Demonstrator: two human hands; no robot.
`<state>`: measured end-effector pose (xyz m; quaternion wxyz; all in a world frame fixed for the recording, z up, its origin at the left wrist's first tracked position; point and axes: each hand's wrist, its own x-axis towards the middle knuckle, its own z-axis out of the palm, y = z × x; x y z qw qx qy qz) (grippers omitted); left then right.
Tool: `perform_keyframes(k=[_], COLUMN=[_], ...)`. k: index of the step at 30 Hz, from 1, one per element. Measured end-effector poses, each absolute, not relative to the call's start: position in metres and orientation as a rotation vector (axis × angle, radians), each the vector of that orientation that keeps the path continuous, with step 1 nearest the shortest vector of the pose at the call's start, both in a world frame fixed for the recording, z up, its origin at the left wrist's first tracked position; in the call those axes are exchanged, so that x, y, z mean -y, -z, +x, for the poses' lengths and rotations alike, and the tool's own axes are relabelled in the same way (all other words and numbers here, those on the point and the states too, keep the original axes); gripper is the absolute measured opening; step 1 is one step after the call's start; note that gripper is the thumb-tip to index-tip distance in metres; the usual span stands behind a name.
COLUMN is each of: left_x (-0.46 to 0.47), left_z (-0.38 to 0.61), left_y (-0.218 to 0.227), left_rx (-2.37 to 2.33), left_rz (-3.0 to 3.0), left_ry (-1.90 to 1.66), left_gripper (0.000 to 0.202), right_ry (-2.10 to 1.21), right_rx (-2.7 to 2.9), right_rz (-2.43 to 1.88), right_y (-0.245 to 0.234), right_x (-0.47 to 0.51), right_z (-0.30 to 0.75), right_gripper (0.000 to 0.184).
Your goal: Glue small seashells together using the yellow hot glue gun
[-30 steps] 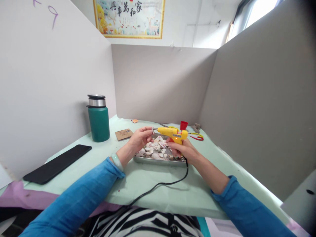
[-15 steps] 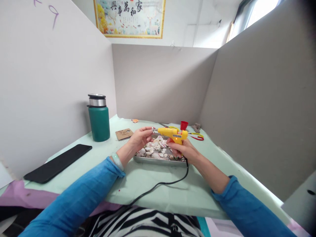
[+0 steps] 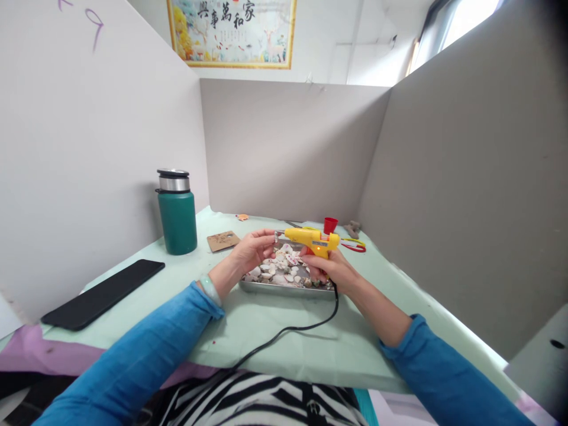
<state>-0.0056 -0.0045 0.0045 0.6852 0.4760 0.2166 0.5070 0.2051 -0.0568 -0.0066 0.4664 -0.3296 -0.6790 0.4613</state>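
My right hand (image 3: 331, 269) is wrapped round a yellow hot glue gun (image 3: 306, 238), its nozzle pointing left and a small orange light glowing on its body. Between the fingertips of my left hand (image 3: 252, 251) is a small whitish piece, perhaps a shell (image 3: 276, 236), right by the nozzle tip. I cannot tell whether nozzle and piece touch. Beneath both hands lies a metal tray (image 3: 284, 290) filled with white and pinkish seashells (image 3: 284, 263); my hands hide part of it.
The gun's black cord (image 3: 288, 328) runs across the green tablecloth towards me. At left are a green bottle (image 3: 177, 222), a black flat slab (image 3: 106, 293) and a brown card (image 3: 222, 241). A red cup (image 3: 330, 225) and red-and-yellow-handled scissors (image 3: 355, 245) lie behind. Grey partitions (image 3: 293, 148) enclose the table.
The piece in my left fingertips has turned slightly and sits a little lower against the nozzle. The glue gun has shifted slightly to the right.
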Motion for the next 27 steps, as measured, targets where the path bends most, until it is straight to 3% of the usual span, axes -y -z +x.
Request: perform_keyframes(k=[27], left_x=[0.0017], left_z=[-0.0076], left_y=[-0.0023], left_rx=[-0.463], left_rz=[1.043], left_ry=[-1.142], left_gripper=[0.021], right_ry=[-1.169], right_rx=[1.652], right_rz=[-0.849], right_y=[0.0075], right_x=[0.0556], right_z=[0.2073], right_gripper=[0.021])
